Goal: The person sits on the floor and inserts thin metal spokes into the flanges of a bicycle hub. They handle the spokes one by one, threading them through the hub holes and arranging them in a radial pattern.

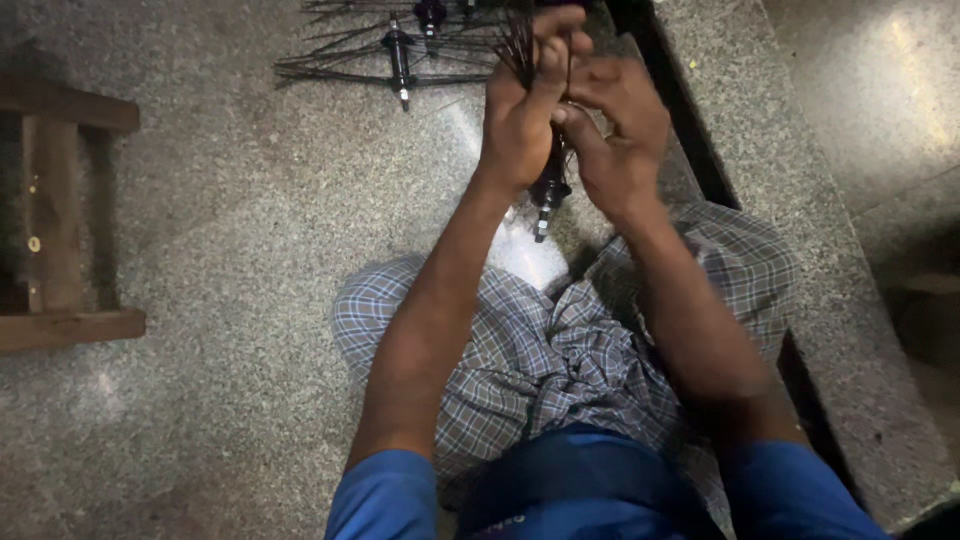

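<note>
I am sitting on a speckled stone floor, looking down past my blue sleeves and checked cloth wrap at my two hands, raised together in front of my knees.

My left hand is closed around a black bicycle wheel hub, held roughly upright. Its lower end, with a pale axle tip, sticks out below my palm and points back toward my lap. A bundle of thin dark spokes fans out from the top of this fist, toward the far side of the scene. My left thumb and fingers are curled tight, not spread.

My right hand sits just to the right of the left, touching it. Its fingers are bent inward and its thumb presses toward the hub's upper part, as if pinching something small there. The picture is too blurred to tell exactly what the fingertips hold.

As far as I can judge, the hub in my hands already carries a number of spokes, though I cannot tell whether every hole is filled. On the far floor, just beyond my hands, lie other hubs with spokes already fitted, spread flat in a dark fan. That suggests several are finished and this one is partway along.

At the far left stands a low wooden frame. A dark strip runs diagonally along the floor at right.
</note>
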